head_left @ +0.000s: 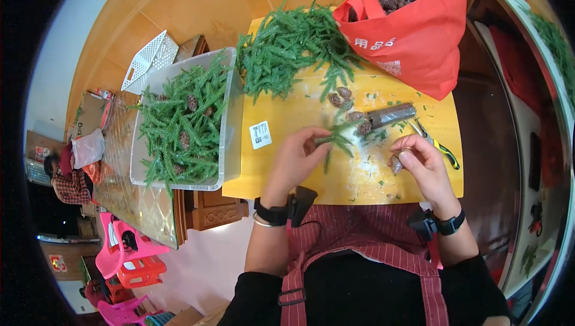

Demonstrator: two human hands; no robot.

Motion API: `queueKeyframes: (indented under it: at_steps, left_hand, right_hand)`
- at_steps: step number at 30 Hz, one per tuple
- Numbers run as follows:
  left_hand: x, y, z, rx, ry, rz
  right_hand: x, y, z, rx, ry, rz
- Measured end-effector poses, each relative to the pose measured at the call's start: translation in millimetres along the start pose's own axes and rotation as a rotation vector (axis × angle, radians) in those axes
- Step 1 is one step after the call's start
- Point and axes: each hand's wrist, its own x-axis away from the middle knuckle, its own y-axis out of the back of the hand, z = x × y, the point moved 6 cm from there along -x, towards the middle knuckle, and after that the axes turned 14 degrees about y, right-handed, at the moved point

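1. Above the yellow tabletop [254, 161], the green sprig [339, 139] is clamped between thumb and fingers of my left hand [302, 151].
2. My right hand [424, 167] pinches a small brownish piece [396, 165]; its kind I cannot tell.
3. Squeezing too hard might strip needles, I judge; too slack a pinch might drop the sprig.
4. It looks feathery, its needled shoots splayed.
5. Beyond lie pinecones [344, 93], pliers [447, 154], heaped greenery [293, 44] and a red bag [419, 44].

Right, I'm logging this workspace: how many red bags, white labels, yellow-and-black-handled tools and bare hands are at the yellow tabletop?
Red bag: 1
White label: 1
Yellow-and-black-handled tool: 1
Bare hands: 2 (left hand, right hand)
Total: 5
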Motion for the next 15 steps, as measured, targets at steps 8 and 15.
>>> queueKeyframes:
  at_steps: [8, 15]
  left_hand:
    - [21, -26, -34, 1.016, -0.184, 0.592]
    - [18, -46, -38, 1.117, -0.158, 0.718]
  right_hand:
    - [-6, -2, 11, -0.216, 0.068, 0.05]
    - [-5, -3, 8, -0.237, 0.017, 0.111]
